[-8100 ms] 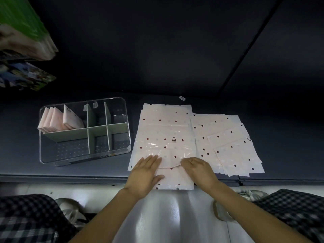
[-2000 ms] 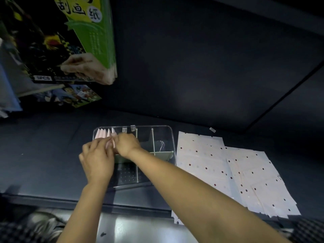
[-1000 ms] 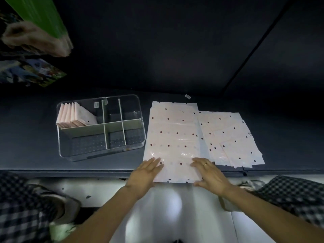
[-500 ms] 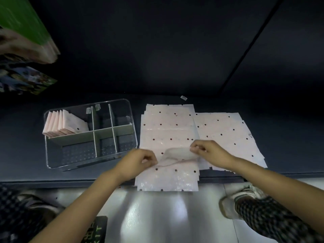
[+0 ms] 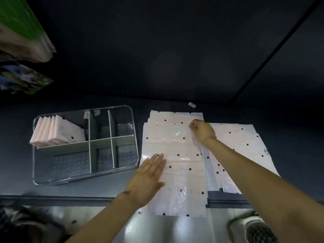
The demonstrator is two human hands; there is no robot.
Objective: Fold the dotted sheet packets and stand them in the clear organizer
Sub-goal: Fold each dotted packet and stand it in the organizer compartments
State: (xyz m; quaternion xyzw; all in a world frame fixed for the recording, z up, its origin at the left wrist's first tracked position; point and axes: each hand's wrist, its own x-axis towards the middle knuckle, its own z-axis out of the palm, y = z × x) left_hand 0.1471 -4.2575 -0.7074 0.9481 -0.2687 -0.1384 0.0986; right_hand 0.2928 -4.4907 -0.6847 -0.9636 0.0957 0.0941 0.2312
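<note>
A stack of pale pink dotted sheet packets (image 5: pixel 175 148) lies on the dark shelf. The top packet is folded over away from me, its fold edge running across near my left hand. My left hand (image 5: pixel 149 176) lies flat, fingers spread, on the stack's near left part. My right hand (image 5: pixel 201 132) is curled, pinching the folded packet's far right edge. The clear organizer (image 5: pixel 84 179) stands to the left. Several folded packets (image 5: pixel 57 132) stand upright in its back left compartment.
A second spread of dotted packets (image 5: pixel 242 146) lies right of the stack under my right forearm. Packaged goods (image 5: pixel 21 35) hang at the upper left. The shelf's front edge (image 5: pixel 70 199) runs below the organizer. A shoe (image 5: pixel 252 230) shows at the bottom right.
Both hands carried the top packet's near edge away from me and folded it over. My left hand has let go and now lies flat, while my right hand reached farther back.
</note>
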